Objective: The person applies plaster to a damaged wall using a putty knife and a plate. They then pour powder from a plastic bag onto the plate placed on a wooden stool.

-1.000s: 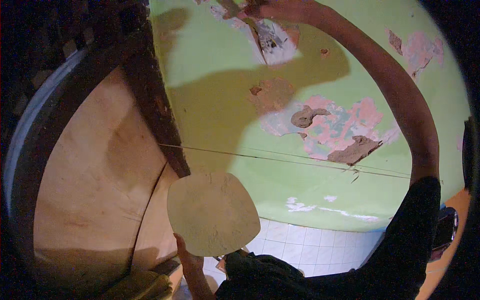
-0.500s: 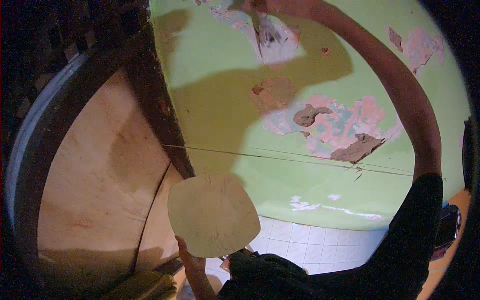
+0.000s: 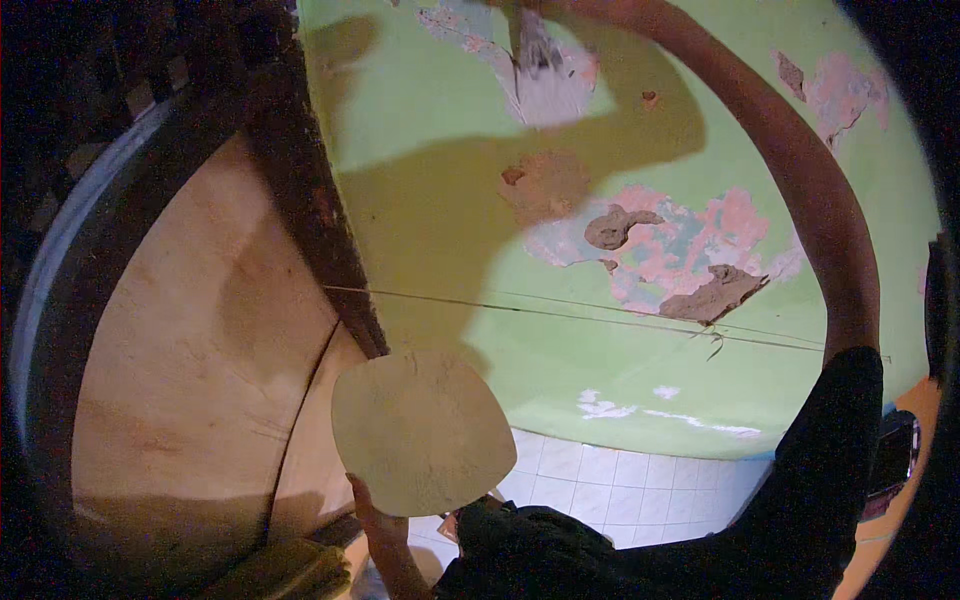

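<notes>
My left hand (image 3: 372, 508) grips the lower left rim of a pale yellowish plate (image 3: 425, 435) with rounded corners, its broad face smeared. Most of the fingers are hidden behind it. My right arm (image 3: 770, 140) arches up the right side and over to the top edge, where my right hand (image 3: 535, 4) is nearly cut off; its fingers and anything in them cannot be made out. Just below that hand, a whitish grey patch (image 3: 555, 92) with dark smears shows on the light green wall (image 3: 430, 220).
Flaked pink and grey patches (image 3: 690, 240) with brown holes mark the wall. A thin string (image 3: 560, 312) crosses it. On the left stand a dark wooden post (image 3: 325, 220) and a wooden panel (image 3: 190, 350). White tiles (image 3: 620, 490) lie below; a dark device (image 3: 893, 455) is at right.
My right hand has slipped further past the top edge. The plate and my left hand have shifted very slightly left in the picture, with hold unchanged.
</notes>
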A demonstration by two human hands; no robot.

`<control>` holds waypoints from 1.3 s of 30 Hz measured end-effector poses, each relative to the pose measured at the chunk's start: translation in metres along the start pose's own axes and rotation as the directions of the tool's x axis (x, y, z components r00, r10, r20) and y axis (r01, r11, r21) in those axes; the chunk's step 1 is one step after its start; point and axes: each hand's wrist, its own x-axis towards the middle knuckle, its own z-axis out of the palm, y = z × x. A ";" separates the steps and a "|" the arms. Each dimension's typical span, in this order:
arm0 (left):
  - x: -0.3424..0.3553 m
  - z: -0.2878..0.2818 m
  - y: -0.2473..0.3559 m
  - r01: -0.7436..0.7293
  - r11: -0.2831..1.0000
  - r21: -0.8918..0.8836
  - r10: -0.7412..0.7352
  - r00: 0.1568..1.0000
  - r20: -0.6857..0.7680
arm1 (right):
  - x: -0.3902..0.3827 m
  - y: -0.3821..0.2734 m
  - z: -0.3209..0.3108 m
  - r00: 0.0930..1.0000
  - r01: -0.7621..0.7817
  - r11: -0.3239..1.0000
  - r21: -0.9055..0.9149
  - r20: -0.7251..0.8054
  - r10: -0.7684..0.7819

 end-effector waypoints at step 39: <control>0.001 0.004 0.004 0.102 0.995 -0.008 -0.102 0.995 0.011 | 0.010 0.019 -0.053 0.977 0.052 0.974 0.222 -0.214 -0.003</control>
